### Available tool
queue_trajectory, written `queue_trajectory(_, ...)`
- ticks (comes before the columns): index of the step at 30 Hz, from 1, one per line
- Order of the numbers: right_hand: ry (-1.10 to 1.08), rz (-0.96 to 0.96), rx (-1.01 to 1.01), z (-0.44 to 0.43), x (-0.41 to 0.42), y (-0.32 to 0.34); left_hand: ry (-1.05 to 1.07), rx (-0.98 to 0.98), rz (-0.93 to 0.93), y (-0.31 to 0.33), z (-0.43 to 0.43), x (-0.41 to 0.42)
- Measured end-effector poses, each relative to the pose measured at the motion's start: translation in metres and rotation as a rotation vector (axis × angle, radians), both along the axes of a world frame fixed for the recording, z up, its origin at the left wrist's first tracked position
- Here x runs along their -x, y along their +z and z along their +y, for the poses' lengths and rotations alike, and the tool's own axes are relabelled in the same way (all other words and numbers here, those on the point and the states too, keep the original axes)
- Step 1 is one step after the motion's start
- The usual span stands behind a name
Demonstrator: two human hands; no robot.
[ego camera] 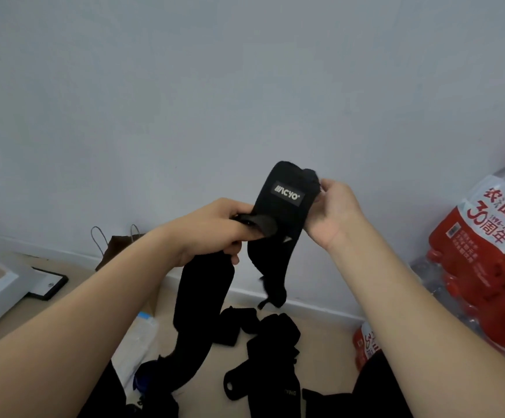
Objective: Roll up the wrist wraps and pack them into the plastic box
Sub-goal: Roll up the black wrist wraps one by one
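I see the wrist wrap (281, 203) held above the floor pile (272, 336), long axis near vertical, labelled end up, tail hanging down. Left hand (212, 233) grips its lower part, possibly a loop. Right hand (335, 212) pinches its upper edge.

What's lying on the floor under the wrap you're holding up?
Several loose black wraps lie on the floor beneath the held wrap. Its hanging tail covers part of the pile, so the count is unclear.

Pale grey wall (184, 86) meets a white skirting board (305, 309) above beige floor (329, 345).
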State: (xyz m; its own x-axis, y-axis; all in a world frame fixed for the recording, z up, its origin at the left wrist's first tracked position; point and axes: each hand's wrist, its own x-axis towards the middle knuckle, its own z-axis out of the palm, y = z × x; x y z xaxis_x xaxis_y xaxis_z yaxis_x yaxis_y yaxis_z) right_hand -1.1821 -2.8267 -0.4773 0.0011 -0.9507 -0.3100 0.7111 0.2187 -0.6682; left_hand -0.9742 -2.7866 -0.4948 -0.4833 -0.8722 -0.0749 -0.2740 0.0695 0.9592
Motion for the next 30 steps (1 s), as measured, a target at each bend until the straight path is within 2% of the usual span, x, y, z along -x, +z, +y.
queue_trajectory(2,0.146,0.05,-0.049,0.003,0.005,0.0,0.085,-0.029,0.082,0.005,-0.001,0.001)
queue_trajectory(5,0.515,0.446,0.019,0.012,0.009,-0.003,0.231,-0.097,0.194,0.013,-0.003,-0.001)
queue_trajectory(9,0.896,0.972,0.325,0.019,0.005,-0.023,0.436,-0.258,0.343,0.017,-0.012,-0.007)
queue_trajectory(10,0.923,1.061,0.349,0.019,0.002,-0.03,0.465,-0.291,0.382,0.018,-0.014,-0.009)
queue_trajectory(13,0.807,1.194,0.263,0.017,-0.006,-0.05,0.529,-0.317,0.438,0.018,-0.019,-0.017)
queue_trajectory(16,0.626,1.131,0.269,0.012,-0.014,-0.051,0.575,-0.264,0.208,0.013,-0.022,-0.026)
queue_trajectory(18,0.434,0.949,0.294,0.009,-0.021,-0.047,0.573,-0.264,0.071,0.01,-0.02,-0.031)
queue_trajectory(20,0.282,0.764,0.302,0.006,-0.028,-0.046,0.547,-0.301,0.024,0.01,-0.014,-0.033)
queue_trajectory(22,0.264,0.67,0.308,0.006,-0.034,-0.045,0.494,-0.32,0.045,0.014,-0.008,-0.035)
queue_trajectory(26,0.325,0.515,0.318,0.007,-0.036,-0.038,0.41,-0.331,0.236,0.02,-0.003,-0.039)
queue_trajectory(30,0.177,0.499,0.302,0.008,-0.04,-0.027,0.386,-0.202,0.259,0.014,0.0,-0.039)
